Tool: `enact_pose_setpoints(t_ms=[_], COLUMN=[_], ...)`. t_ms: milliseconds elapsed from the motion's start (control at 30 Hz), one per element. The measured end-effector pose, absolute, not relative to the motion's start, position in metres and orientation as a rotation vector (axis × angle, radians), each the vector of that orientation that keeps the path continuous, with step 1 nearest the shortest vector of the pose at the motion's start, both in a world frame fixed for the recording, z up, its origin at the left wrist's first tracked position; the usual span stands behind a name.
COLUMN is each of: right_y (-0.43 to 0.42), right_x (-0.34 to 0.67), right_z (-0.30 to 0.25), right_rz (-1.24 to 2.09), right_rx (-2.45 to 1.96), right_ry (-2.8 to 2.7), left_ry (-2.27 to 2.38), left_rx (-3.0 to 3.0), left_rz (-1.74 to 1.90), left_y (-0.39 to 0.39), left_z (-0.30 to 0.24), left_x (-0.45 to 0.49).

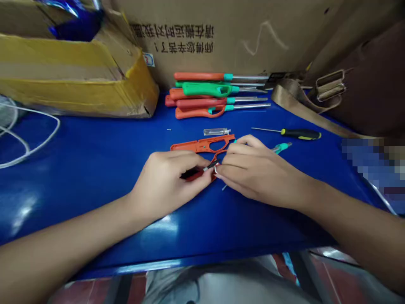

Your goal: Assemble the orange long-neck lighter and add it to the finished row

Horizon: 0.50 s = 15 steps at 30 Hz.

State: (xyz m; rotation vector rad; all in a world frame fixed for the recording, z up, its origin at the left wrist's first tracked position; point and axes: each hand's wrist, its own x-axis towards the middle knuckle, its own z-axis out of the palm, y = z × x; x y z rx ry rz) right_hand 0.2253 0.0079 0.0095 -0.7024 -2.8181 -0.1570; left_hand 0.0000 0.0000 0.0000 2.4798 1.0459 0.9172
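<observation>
My left hand [166,177] is closed around an orange-red lighter casing half [220,154], much of it hidden behind the fingers. A small black part [213,164] with a pale end sits at its fingertips. My right hand [257,171] meets it there, thumb and fingers pinched at the casing beside a small white piece [216,169]; what they grip is mostly covered. Just beyond my hands lies another orange casing half [190,146], with a clear fuel tank [217,131] behind it. A teal-collared nozzle [281,147] pokes out past my right hand.
Several long-necked lighters [202,102] are piled at the back. A black-and-yellow screwdriver [300,134] lies to the right, near a brown strap [297,103] with a buckle. A taped carton [79,95] stands back left, a white cable [41,147] before it. The blue tabletop [95,139] has a near edge.
</observation>
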Motion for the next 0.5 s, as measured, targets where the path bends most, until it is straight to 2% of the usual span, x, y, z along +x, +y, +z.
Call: enact_pose_setpoints(t_ms=[500], right_y=[0.0092], right_x=[0.2314], right_z=[0.0127], right_rz=[-0.066], right_rx=[-0.751], right_ry=[-2.791], left_ry=[0.962], left_rx=[2.592], left_rz=[0.851], left_y=[0.0059], left_z=[0.0025], left_x=[0.0005])
